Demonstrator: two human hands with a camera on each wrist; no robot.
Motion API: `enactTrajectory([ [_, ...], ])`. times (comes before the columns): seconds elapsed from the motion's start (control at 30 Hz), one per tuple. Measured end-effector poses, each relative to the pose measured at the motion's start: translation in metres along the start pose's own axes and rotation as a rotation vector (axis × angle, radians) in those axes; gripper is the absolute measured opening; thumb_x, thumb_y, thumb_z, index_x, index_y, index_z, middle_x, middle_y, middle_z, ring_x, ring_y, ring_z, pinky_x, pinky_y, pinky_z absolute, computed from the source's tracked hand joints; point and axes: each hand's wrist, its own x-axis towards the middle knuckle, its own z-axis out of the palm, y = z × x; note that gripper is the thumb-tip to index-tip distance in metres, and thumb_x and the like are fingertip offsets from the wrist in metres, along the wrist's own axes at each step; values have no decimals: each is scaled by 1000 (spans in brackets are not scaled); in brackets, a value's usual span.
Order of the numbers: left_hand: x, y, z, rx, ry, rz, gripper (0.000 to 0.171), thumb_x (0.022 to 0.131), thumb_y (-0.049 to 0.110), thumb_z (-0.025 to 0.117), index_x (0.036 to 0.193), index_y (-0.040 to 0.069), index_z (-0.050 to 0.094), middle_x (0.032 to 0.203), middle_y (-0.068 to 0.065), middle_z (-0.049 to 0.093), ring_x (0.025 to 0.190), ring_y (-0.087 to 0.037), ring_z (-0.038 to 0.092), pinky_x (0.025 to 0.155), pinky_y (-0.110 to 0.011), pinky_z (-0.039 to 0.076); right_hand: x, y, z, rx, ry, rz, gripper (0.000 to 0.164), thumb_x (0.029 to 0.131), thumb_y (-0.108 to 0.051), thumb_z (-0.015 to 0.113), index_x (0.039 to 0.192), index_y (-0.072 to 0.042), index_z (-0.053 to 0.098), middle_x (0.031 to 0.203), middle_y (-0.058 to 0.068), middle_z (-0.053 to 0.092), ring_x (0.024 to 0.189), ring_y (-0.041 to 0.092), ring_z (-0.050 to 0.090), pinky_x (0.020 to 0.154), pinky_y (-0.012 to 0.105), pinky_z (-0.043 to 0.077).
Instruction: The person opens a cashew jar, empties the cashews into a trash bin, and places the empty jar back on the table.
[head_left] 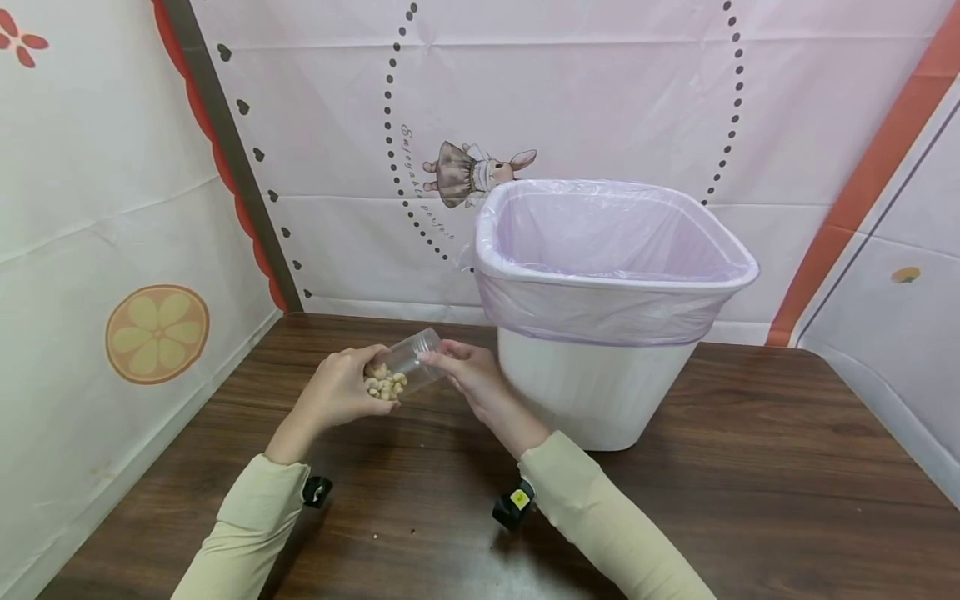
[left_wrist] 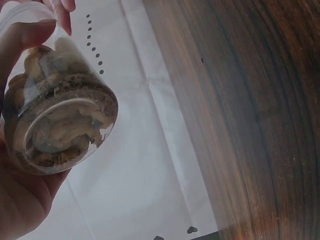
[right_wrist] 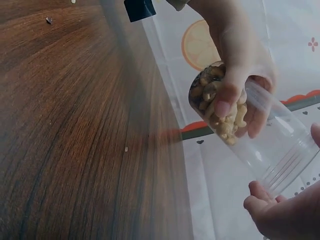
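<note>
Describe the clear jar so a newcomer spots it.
Start at the big white bin with the purple liner, on the brown table. Left of it in the head view, the left hand and right hand hold the tilted jar. Unlike the opaque bin, it is see-through, with pale curved nuts at its closed end.

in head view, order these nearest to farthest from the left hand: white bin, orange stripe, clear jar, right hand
1. Clear jar: held in the left hand.
2. Right hand: at the jar's other end.
3. White bin: right of the jar.
4. Orange stripe: far right, past the bin.
</note>
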Motion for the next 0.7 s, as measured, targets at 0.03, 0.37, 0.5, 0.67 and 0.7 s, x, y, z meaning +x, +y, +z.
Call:
enactTrajectory([
  [0.03, 0, 0, 0, -4, -1, -5, 71, 53, 35, 82, 112, 3, 60, 85, -7, 63, 72, -19, 56, 62, -36, 46, 1, 1, 0, 4, -6, -11, 58, 75, -16, 71, 125, 5, 50, 128, 15, 51, 116, 21, 49, 98, 33, 37],
  [0.37, -2, -4, -5, -123, -39, -17, 66, 54, 33, 83, 110, 6, 61, 86, -5, 64, 71, -14, 56, 62, -30, 46, 2, 3, -1, 30, -120, -117, 62, 75, -4, 67, 131, 4, 43, 129, 19, 49, 117, 25, 48, 98, 32, 37],
  [0.5, -3, -6, -7, -197, -72, -34, 67, 55, 31, 84, 111, 5, 61, 91, -8, 66, 70, -13, 57, 60, -27, 48, 0, 2, -3, 57, -173, -133, 63, 74, 1, 65, 132, 5, 41, 134, 19, 44, 124, 25, 42, 97, 29, 37],
  [0.67, -4, -7, -8, -225, -88, -42, 68, 55, 31, 84, 112, 5, 60, 92, -9, 66, 68, -12, 57, 56, -25, 48, 0, 2, -5, 85, -235, -132, 66, 74, 5, 63, 135, 6, 36, 138, 21, 38, 128, 27, 37, 98, 28, 35],
  [0.7, -4, -7, -8, -218, -87, -40, 68, 54, 31, 84, 112, 4, 60, 92, -9, 66, 68, -12, 57, 57, -26, 48, 0, 2, -5, 81, -241, -126, 68, 74, 4, 63, 136, 5, 34, 139, 21, 37, 128, 26, 36, 99, 29, 34],
])
